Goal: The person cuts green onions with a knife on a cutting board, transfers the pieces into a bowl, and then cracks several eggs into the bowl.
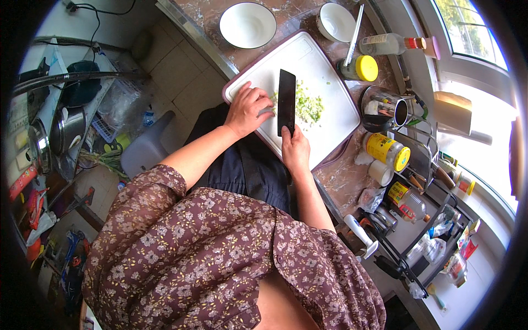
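Note:
A dark-bladed cleaver stands out from my right hand, which grips it at the handle end. The blade lies over a white cutting board with a purple rim. Right of the blade is a loose pile of finely chopped green and white vegetable, perhaps scallion. A few more bits show at the blade's left side. There my left hand rests over the board, fingers bent and spread, thumb apart from them. Nothing shows between its fingers, and its fingertips are close to the bits beside the blade.
Beyond the board stand a wide white bowl and a smaller bowl with chopsticks across its side. Along the right are a yellow-lidded jar, a glass bottle, a metal pot and a knife rack.

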A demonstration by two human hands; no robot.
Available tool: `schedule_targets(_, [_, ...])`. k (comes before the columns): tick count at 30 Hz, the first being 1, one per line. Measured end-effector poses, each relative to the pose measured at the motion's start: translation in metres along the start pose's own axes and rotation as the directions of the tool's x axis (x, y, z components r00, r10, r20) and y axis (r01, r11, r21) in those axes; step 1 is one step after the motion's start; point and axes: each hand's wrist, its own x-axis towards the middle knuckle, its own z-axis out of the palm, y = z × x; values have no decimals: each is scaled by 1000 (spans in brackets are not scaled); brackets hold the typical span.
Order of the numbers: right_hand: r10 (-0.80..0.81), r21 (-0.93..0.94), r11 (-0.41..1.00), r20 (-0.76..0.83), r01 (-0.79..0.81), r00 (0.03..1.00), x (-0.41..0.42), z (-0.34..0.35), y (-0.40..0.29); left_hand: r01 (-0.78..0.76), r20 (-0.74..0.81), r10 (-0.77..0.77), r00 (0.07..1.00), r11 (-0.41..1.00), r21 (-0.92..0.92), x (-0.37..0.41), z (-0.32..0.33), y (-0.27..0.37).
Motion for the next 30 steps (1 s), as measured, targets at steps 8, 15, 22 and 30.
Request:
schedule_targets(8, [19,-123,992,19,-17,1000,4,6,-8,-6,-16,6,1000,999,36,2,5,3])
schedule_targets(15, [81,-200,977,65,-67,995,9,7,-11,-6,-18,7,1000,998,57,3,6,2])
schedule_targets(22, [62,-181,981,-13,-63,998,26,17,-15,1,-8,-1,1000,999,51,4,5,3])
schedule_targets(30, [33,-117,993,36,-29,999,22,3,-15,50,-18,-49,999,998,35,4,6,3])
